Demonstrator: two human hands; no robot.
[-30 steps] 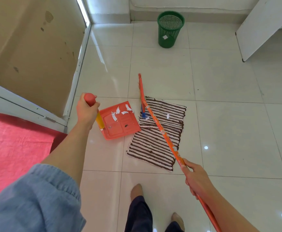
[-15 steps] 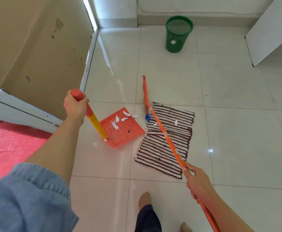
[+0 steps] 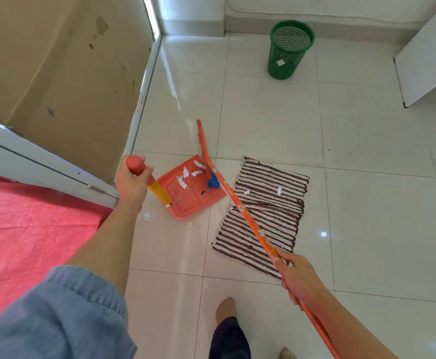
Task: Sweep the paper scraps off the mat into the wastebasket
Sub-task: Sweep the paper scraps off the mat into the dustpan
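Note:
A brown-and-white striped mat [image 3: 263, 218] lies on the tiled floor with two paper scraps [image 3: 279, 190] on its far part. To its left rests an orange dustpan [image 3: 186, 200] holding several white scraps. My left hand [image 3: 131, 182] grips the dustpan's red-and-yellow handle. My right hand [image 3: 297, 275] holds the orange broom stick [image 3: 248, 218]. The broom's head [image 3: 204, 149] stands over the pan's far edge, its blue collar just above the pan. A green mesh wastebasket [image 3: 286, 50] stands at the far wall.
A brown door in a white frame [image 3: 139, 104] stands open on the left. A red floor covering [image 3: 30, 229] lies at the near left. A white panel [image 3: 429, 55] leans at the far right. My feet [image 3: 226, 309] are on the tiles near the mat.
The broom head has swept left off the mat's edge onto the dustpan. My left hand tilted the pan's handle up. One fewer scrap shows on the mat.

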